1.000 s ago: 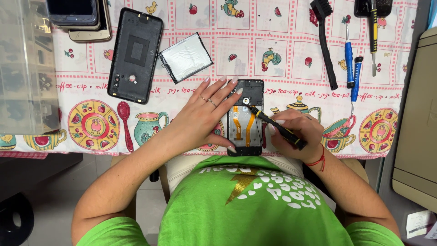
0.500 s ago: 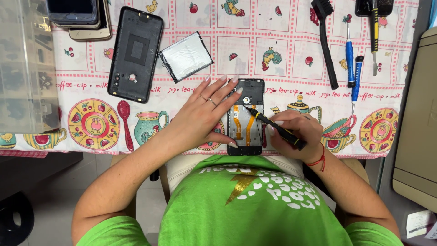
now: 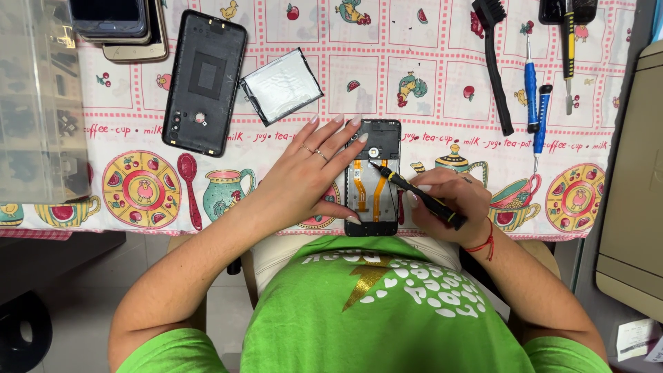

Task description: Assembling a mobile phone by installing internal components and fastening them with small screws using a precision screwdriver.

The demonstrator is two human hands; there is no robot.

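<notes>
The opened phone, back removed and orange flex cables exposed, lies at the near edge of the table, directly in front of the person. It is pinned flat by the left hand, fingers spread across its left side and gripping nothing. A black screwdriver is held pen-fashion in the closed right hand, its tip resting on the upper part of the board near a small round component. Risk is judged as follows: a slip of the tip could score or tear the flex cables just beside it, caused by uneven pressure or the phone shifting on the patterned cloth; a loosened screw, if any, could be lost over the near edge. Counted: one opened phone, one black back cover, one silvery battery, two stacked phones at the far left corner, one black brush, two blue-handled drivers, one yellow-handled tool, one clear plastic box.
</notes>
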